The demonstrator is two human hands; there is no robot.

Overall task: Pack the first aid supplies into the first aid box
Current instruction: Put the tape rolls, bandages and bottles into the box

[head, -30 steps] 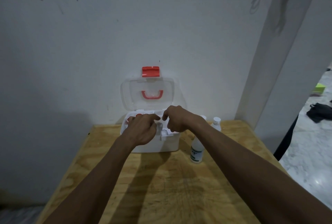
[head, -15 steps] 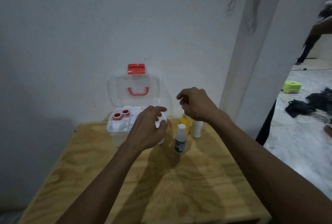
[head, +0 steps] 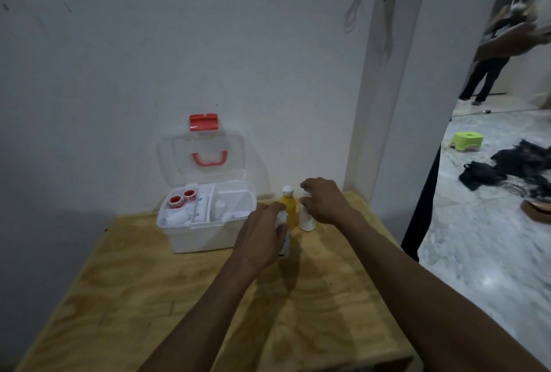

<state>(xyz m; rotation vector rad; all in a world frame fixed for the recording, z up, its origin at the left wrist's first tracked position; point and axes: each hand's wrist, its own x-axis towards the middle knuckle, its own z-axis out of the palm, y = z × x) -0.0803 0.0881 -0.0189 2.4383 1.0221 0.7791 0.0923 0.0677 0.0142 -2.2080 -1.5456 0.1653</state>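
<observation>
The white first aid box (head: pixel 205 237) stands open at the back of the wooden table (head: pixel 149 297), its clear lid with a red latch leaning on the wall. Red tape rolls (head: pixel 182 199) and white items lie in its tray. To the right of the box stand a yellow bottle (head: pixel 290 210), a white labelled bottle (head: pixel 285 242) and a small white bottle (head: pixel 307 221). My left hand (head: pixel 261 237) wraps around the labelled bottle and hides most of it. My right hand (head: pixel 325 201) hovers over the small white bottle's top, fingers apart and curled.
The table's right edge meets a white pillar (head: pixel 387 133). Beyond it is a marble floor with a green stool (head: pixel 466 140), dark clothes (head: pixel 507 169), and another person (head: pixel 501 49) standing far off.
Both hands have left the box and moved right to the bottles. The left hand has closed around the labelled bottle, and the right hand has dropped onto the small white one. The view turned right.
</observation>
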